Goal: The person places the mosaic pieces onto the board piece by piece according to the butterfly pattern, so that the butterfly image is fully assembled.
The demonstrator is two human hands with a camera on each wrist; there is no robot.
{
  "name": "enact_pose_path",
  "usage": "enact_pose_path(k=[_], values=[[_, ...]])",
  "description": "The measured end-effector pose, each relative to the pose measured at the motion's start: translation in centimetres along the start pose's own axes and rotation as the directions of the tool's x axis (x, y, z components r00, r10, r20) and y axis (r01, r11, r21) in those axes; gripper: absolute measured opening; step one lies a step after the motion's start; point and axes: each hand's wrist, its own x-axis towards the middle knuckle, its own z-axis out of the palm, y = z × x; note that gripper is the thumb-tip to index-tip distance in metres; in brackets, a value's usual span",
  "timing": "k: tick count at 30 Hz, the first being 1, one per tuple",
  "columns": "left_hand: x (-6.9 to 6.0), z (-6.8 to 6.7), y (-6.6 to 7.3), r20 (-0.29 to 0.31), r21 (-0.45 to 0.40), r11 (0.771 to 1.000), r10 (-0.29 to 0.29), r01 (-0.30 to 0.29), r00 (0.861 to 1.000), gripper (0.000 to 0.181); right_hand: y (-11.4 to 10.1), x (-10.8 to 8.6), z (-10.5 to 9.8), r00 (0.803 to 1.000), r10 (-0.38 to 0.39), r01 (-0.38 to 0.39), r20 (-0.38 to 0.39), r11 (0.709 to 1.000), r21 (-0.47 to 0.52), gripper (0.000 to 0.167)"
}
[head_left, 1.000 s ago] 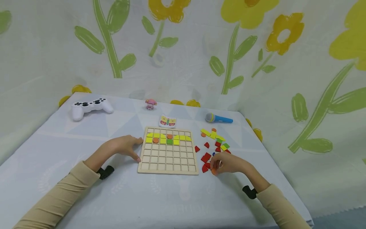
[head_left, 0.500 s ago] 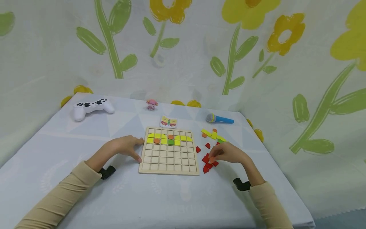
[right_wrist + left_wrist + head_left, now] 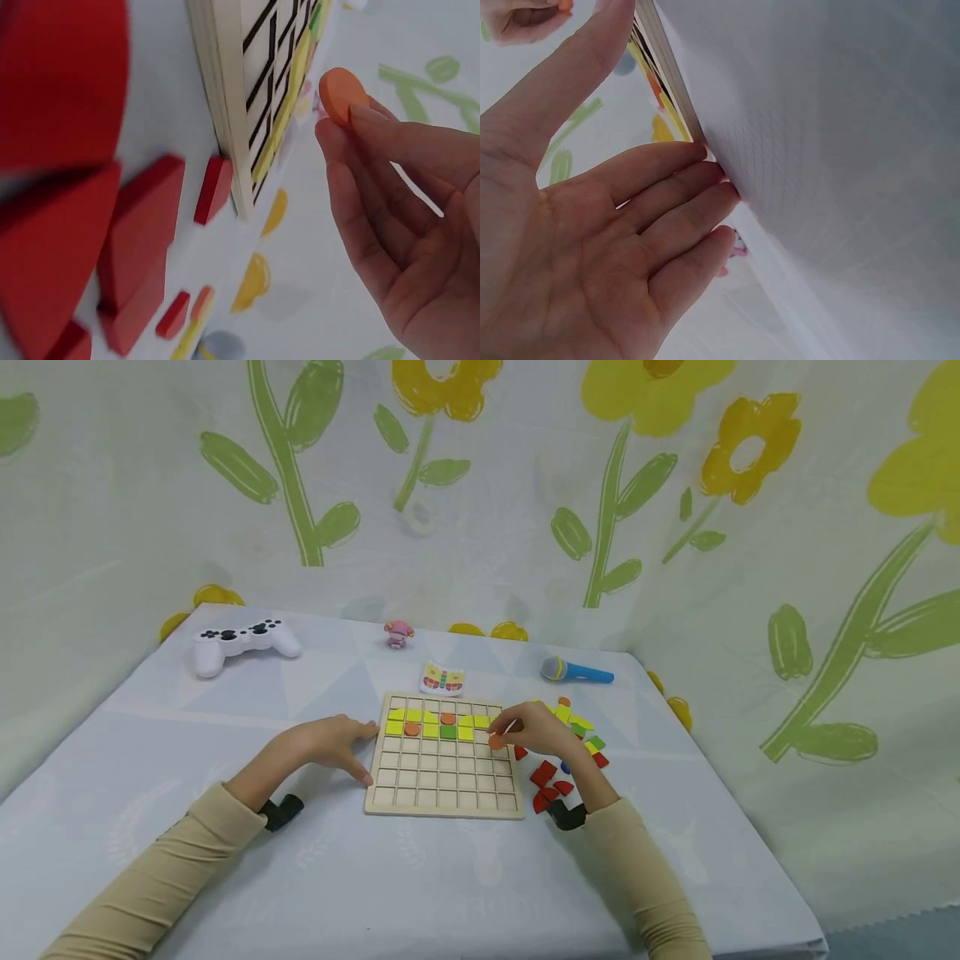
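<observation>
**Orange disc (image 3: 343, 96) pinched over the right side of a grid board (image 3: 442, 777)**

A broad stretch of white cloth lies between the board and the near edge of the worktop (image 3: 375, 877), and another runs from the board's left side out beyond the left forearm. The right side is tighter: red pieces (image 3: 543, 773) lie close to the board there, with the right wrist above them, and yellow pieces (image 3: 562, 713) lie farther back. A printed card (image 3: 442, 678) sits just behind the board's far edge.

The right hand (image 3: 536, 727) pinches the disc between thumb and fingertips, raised off the board in the right wrist view. The left hand (image 3: 330, 747) is spread, thumb well apart from extended fingers, touching the board's left edge and gripping nothing. Between the hands, yellow pieces, two other orange discs and a green square (image 3: 448, 732) fill cells in the board's far rows.

Toward the back of the pale, patterned worktop stand a white game controller (image 3: 243, 646), a pink figurine (image 3: 397, 633) and a blue toy microphone (image 3: 577, 671). Behind, a flower-printed cloth (image 3: 495, 485) hangs as a backdrop.
</observation>
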Motion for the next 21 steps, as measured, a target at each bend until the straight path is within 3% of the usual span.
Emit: enact_pose_path(k=[9,21], values=[[0.0,0.1,0.0,0.002,-0.006,1.0,-0.008,0.008,1.0,0.095,0.3,3.0,0.6,0.999,0.043,-0.042,0.02,0.999,-0.025,0.009],[0.1,0.0,0.0,0.005,0.002,1.0,-0.001,0.001,1.0,0.095,0.6,3.8,1.0,0.996,0.087,-0.087,0.007,0.996,-0.024,0.014]])
